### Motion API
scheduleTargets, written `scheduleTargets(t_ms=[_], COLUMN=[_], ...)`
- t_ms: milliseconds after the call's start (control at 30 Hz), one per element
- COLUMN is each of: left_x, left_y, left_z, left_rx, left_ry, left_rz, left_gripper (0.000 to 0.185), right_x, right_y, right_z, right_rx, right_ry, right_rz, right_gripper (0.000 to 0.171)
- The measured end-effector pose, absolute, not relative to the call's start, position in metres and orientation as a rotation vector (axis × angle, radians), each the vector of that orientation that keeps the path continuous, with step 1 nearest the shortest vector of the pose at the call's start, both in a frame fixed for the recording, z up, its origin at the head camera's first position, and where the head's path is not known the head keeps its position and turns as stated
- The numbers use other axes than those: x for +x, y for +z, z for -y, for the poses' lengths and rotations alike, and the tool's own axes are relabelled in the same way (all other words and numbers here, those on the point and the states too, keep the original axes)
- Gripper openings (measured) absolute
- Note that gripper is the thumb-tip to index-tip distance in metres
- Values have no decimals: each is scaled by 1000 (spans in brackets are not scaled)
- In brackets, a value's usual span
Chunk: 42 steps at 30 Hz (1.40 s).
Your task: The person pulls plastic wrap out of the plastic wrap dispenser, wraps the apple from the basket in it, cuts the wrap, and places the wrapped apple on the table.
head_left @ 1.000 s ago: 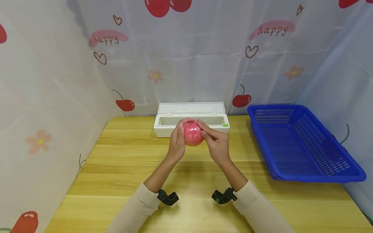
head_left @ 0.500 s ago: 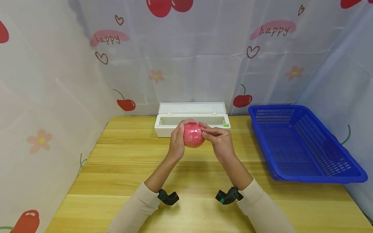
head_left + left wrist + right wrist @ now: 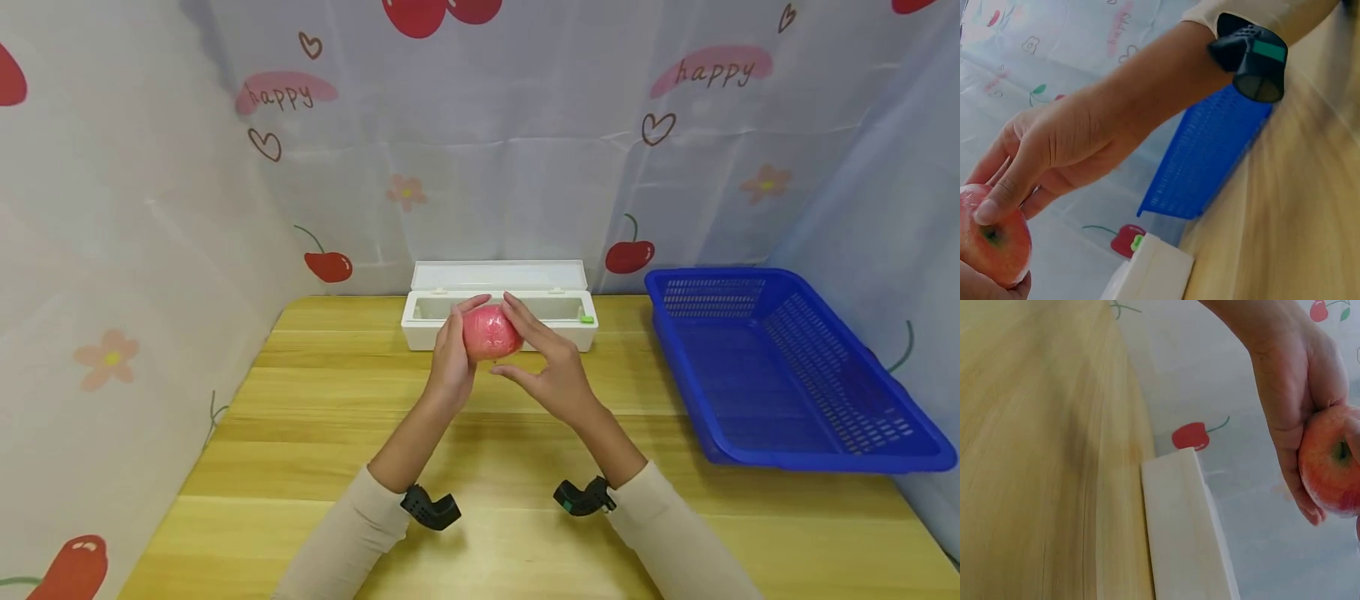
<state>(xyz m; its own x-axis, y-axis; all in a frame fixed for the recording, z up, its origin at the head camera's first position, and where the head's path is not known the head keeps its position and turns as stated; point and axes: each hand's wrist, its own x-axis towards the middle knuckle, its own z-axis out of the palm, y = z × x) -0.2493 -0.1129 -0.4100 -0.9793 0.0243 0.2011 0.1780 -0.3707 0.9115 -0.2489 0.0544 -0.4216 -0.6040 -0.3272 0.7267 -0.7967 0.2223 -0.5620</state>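
Observation:
A red apple (image 3: 491, 332), glossy as if wrapped in clear film, is held up above the table between both hands. My left hand (image 3: 452, 358) grips its left side, palm against it, also seen in the right wrist view. My right hand (image 3: 558, 375) spans the apple from the right: its fingers lie along the upper right side and its thumb is at the underside. In the left wrist view the right thumb (image 3: 991, 209) rests on the apple beside the stem hollow. Behind the hands stands a long white box (image 3: 420, 335) with its lid raised.
A blue plastic basket (image 3: 708, 429) with perforated sides stands on the right of the wooden table (image 3: 315, 400). A small green piece (image 3: 587, 319) sits at the white box's right end. A printed curtain (image 3: 487, 192) surrounds the table at the back and sides.
The right thumb and fingers, pinched together at the apple's right side before, have spread apart around it. The apple has tilted and shifted slightly up and left.

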Motion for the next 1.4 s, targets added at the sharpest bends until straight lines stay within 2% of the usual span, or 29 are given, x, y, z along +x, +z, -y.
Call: scheduleTargets(t_ms=[200,300,667,933,1133,1267,1400], left_x=[-248,-247,-245,-245,-238,-238,-237], left_y=[-414,-417,-424,-420,-418,-427,-431], left_z=[112,110,107,108,99,91,87], left_rx=[-548,-608,-534,-495,-641,-771,-777], left_ry=[-1986,-1795,-1792,-2035,-2109,-1947,-1911], left_rz=[1947,1921,1922,1884,1773,1716,1674], left_gripper=[47,45,42,53,49,54,59], right_x=[-252,-250,-246,-246,-246,-245,-242], right_y=[-424,-424,-423,-422,-427,-432,-436], right_z=[-56,-54,-51,-52,-44,-37,-32], right_rx=[983,981,966,1027,973,923,891], right_ry=[1315,1333,1389,1221,1296,1391,1426], right_rz=[1955,1926,1878,1957,1913,1823,1793], right_gripper=[80,78,72,66,59,56,55])
